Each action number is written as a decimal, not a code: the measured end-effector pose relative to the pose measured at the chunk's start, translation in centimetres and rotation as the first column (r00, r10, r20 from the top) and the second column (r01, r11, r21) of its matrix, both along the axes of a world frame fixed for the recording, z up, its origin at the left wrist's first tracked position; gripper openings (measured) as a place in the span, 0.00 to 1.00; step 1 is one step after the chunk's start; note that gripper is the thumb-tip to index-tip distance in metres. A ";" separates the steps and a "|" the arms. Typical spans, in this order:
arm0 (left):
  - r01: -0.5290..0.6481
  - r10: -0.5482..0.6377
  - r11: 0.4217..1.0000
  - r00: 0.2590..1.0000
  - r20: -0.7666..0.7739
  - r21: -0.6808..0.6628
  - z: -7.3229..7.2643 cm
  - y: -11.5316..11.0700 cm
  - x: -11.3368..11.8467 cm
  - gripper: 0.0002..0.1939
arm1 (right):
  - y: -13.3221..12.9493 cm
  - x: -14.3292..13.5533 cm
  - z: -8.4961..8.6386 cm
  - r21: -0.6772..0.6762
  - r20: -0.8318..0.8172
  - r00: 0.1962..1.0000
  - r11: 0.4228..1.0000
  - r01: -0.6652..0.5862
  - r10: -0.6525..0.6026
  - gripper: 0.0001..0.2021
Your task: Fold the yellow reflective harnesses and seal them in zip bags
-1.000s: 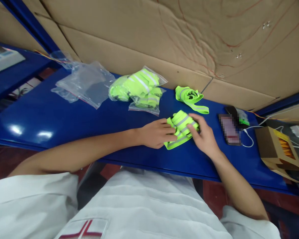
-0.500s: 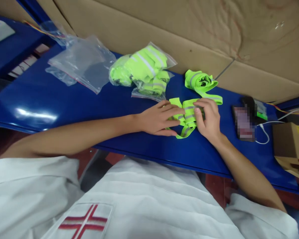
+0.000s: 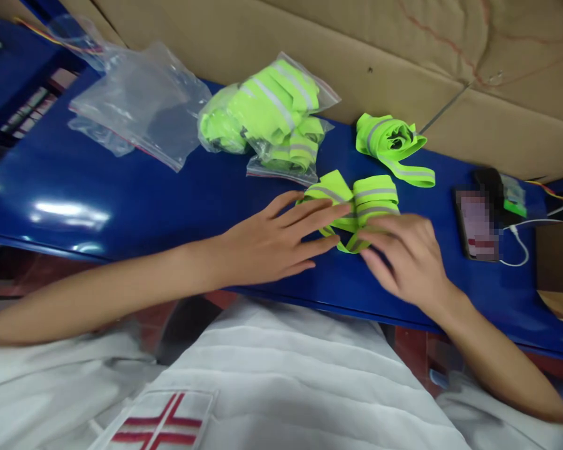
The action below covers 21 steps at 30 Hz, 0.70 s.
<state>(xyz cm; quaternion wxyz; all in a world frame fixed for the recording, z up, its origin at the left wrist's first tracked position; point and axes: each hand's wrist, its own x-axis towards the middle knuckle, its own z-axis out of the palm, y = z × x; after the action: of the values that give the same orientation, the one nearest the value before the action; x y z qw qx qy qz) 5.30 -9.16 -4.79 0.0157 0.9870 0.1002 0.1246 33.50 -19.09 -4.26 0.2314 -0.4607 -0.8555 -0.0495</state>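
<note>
A neon yellow-green reflective strap (image 3: 376, 192) with grey stripes lies folded on the blue table in front of me. My left hand (image 3: 281, 240) rests over its left part, fingers spread and stretched out. At the lower right of the strap is my right hand (image 3: 406, 259), its fingers curled and its thumb and fingertips around the edge of the lower loop. The left hand covers part of the bundle. Behind it, a second rolled reflective strap (image 3: 394, 139) sits with one end trailing to the right.
Clear plastic bags hold more neon straps (image 3: 276, 103) at the back. Flat clear bags (image 3: 145, 106) lie to their left. On the right are a phone (image 3: 477, 225), a white cable (image 3: 520, 240) and a cardboard box (image 3: 558, 256). Large cardboard (image 3: 309, 37) stands along the table's back edge.
My right hand has shifted from the top of the folded strap down to its lower right edge. My left hand has moved slightly left and its fingers are more spread.
</note>
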 end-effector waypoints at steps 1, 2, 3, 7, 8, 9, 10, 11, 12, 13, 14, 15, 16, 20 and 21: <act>-0.007 0.007 1.000 1.000 0.000 -0.029 0.0 -1.1 -1.4 0.26 | -1.5 -0.2 0.1 -0.050 0.038 0.997 0.996 -0.067 0.069 0.16; -0.015 0.014 0.998 1.000 -0.015 -0.057 -0.2 -2.1 -2.8 0.29 | -3.0 -0.3 0.0 -0.126 0.063 0.988 0.983 -0.130 0.139 0.17; -0.044 0.040 0.996 0.998 -0.044 -0.082 -0.6 -3.0 -4.1 0.34 | -4.5 -0.3 -0.3 -0.203 0.078 0.984 0.969 -0.144 0.163 0.20; -0.231 0.205 0.962 0.963 -0.173 -0.143 -2.8 -5.1 -7.7 0.51 | -8.0 0.0 -2.4 -0.374 0.186 0.981 0.927 0.020 0.053 0.42; -0.262 0.234 0.954 0.954 -0.186 -0.146 -3.3 -5.2 -7.9 0.51 | -8.3 0.1 -2.9 -0.389 0.207 0.978 0.920 0.049 0.036 0.44; -0.281 0.251 0.948 0.949 -0.189 -0.148 -3.7 -5.2 -8.1 0.51 | -8.4 0.1 -3.4 -0.398 0.219 0.975 0.915 0.064 0.027 0.46; -0.287 0.258 0.946 0.948 -0.186 -0.152 -3.9 -5.2 -8.0 0.50 | -8.4 0.1 -3.7 -0.404 0.223 0.974 0.912 0.069 0.025 0.46; -0.288 0.260 0.945 0.949 -0.177 -0.156 -4.1 -5.1 -8.0 0.49 | -8.3 0.0 -3.9 -0.407 0.222 0.975 0.911 0.069 0.025 0.47; -0.288 0.261 0.944 0.950 -0.170 -0.160 -4.1 -5.0 -7.9 0.48 | -8.2 -0.1 -4.0 -0.406 0.221 0.975 0.911 0.068 0.026 0.47; -0.284 0.258 0.945 0.952 -0.161 -0.162 -4.1 -5.0 -7.9 0.48 | -8.1 -0.1 -4.0 -0.402 0.222 0.975 0.913 0.066 0.027 0.47; -0.278 0.255 0.947 0.955 -0.153 -0.159 -4.1 -4.9 -7.8 0.48 | -8.0 -0.2 -4.0 -0.394 0.226 0.974 0.917 0.064 0.029 0.48; -0.274 0.252 0.949 0.956 -0.149 -0.153 -4.0 -4.9 -7.8 0.47 | -8.0 -0.3 -4.0 -0.387 0.236 0.971 0.920 0.063 0.033 0.48; -0.271 0.250 0.952 0.957 -0.149 -0.144 -4.0 -4.9 -7.9 0.47 | -8.0 -0.3 -3.9 -0.381 0.249 0.968 0.923 0.062 0.037 0.47; -0.281 0.262 0.953 0.952 -0.161 -0.110 -4.0 -5.3 -7.9 0.44 | -8.1 -0.2 -4.1 -0.365 0.283 0.958 0.929 0.063 0.046 0.45; -0.286 0.268 0.953 0.950 -0.159 -0.104 -4.1 -5.4 -7.9 0.44 | -8.2 -0.3 -4.1 -0.365 0.281 0.959 0.929 0.065 0.044 0.45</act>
<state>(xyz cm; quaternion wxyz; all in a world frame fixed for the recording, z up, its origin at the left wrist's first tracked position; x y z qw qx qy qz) -2.56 -14.58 -8.87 0.0529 0.9666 0.2463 0.0479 33.24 -27.30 -8.40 0.0145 -0.4887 -0.8711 0.0461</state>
